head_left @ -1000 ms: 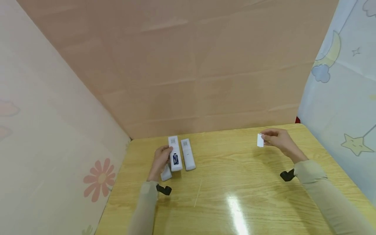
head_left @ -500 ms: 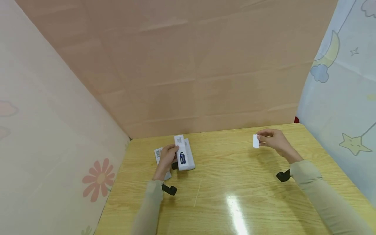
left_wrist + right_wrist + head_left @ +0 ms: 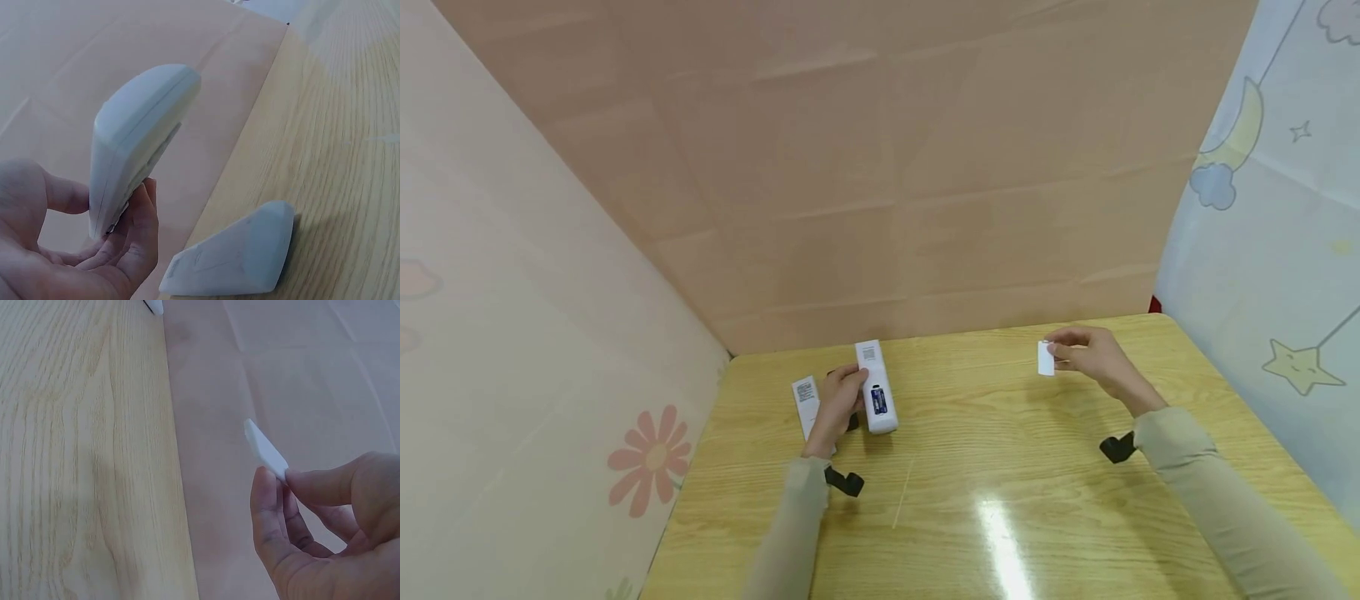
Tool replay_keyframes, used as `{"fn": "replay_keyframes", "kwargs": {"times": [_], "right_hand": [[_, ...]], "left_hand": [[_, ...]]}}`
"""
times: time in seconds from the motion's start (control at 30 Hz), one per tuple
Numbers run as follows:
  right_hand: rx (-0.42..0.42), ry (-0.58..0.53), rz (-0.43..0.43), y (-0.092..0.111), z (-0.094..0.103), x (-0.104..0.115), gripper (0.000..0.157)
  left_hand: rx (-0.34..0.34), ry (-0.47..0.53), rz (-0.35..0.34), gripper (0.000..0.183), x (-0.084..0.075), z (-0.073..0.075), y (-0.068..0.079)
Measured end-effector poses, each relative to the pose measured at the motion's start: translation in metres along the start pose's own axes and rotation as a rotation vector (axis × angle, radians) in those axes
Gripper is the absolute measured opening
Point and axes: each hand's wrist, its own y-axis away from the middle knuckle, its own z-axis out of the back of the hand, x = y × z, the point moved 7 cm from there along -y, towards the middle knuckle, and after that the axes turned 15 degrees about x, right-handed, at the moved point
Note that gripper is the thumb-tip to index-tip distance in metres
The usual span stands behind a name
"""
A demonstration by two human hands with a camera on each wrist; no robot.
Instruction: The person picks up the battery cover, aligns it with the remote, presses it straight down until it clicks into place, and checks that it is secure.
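Note:
My left hand (image 3: 837, 407) grips a white remote control (image 3: 872, 372) above the table, its back facing up. Dark blue batteries (image 3: 879, 401) show in its uncovered compartment. In the left wrist view the thumb is on one side of this remote (image 3: 140, 125) and curled fingers are on the other. Far to the right, my right hand (image 3: 1097, 360) pinches a small white battery cover (image 3: 1046, 358) between thumb and fingertips; the right wrist view shows the cover (image 3: 267, 451) nearly edge-on. A second white remote (image 3: 806, 402) lies left of my left hand, partly covered by it.
Another white remote (image 3: 234, 256) lies on the table in the left wrist view; the held one hides it in the head view. A small dark shape (image 3: 853, 421) beside the left hand is unclear. The wooden table (image 3: 970, 433) meets a brown backdrop (image 3: 955, 208) behind.
My left hand has moved right with the held remote, over the right-hand remote, uncovering more of the left-hand one. My right hand has drifted slightly left with the battery cover.

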Motion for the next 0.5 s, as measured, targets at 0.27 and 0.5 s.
{"fn": "replay_keyframes", "kwargs": {"times": [0.27, 0.5], "right_hand": [[0.027, 0.008, 0.044, -0.001, -0.010, 0.013, 0.039], [0.037, -0.009, 0.050, -0.006, -0.015, 0.015, 0.038]], "left_hand": [[-0.022, 0.005, 0.022, 0.052, 0.005, -0.011, -0.001], [-0.016, 0.013, 0.003, 0.050, 0.003, -0.022, -0.008]]}}
